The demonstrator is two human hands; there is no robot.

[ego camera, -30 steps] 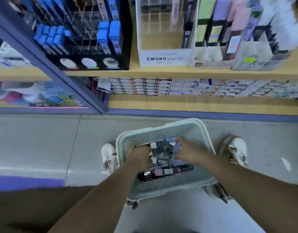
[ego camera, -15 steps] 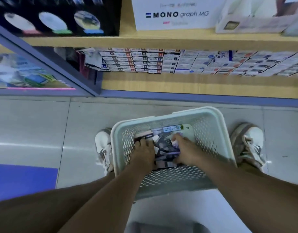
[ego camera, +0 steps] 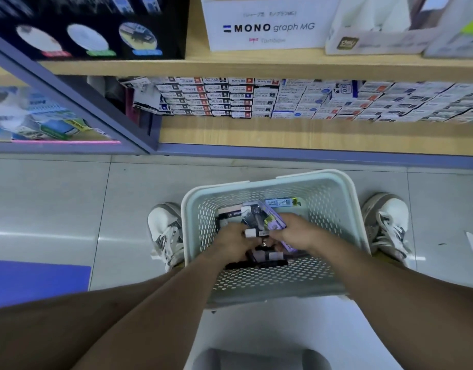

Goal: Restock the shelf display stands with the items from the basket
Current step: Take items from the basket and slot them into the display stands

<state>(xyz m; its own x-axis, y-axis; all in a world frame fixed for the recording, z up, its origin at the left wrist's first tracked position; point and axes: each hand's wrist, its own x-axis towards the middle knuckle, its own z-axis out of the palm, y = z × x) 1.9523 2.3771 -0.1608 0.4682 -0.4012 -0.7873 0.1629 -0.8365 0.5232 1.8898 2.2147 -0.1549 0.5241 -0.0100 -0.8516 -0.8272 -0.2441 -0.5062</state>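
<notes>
A pale green perforated basket (ego camera: 334, 204) stands on the floor between my two shoes. Inside lie several flat packaged items (ego camera: 280, 202), dark and lilac. Both my hands are down in the basket. My left hand (ego camera: 235, 244) curls its fingers round dark packs near the basket's middle. My right hand (ego camera: 294, 231) grips a small bunch of packs (ego camera: 262, 217), lilac and dark, tilted up off the pile. A white Mono graph MG display stand (ego camera: 264, 28) sits on the shelf above.
The wooden shelf (ego camera: 256, 134) runs across in front, its lower level packed with rows of small refill boxes (ego camera: 256, 100). A black display stand (ego camera: 96, 36) sits upper left. A purple-grey post (ego camera: 70, 102) slants at left. White sneakers (ego camera: 166, 233) flank the basket.
The camera has come closer over the basket. My right hand has gathered packs and tipped them up from the pile. My left hand has closed on packs beside it.
</notes>
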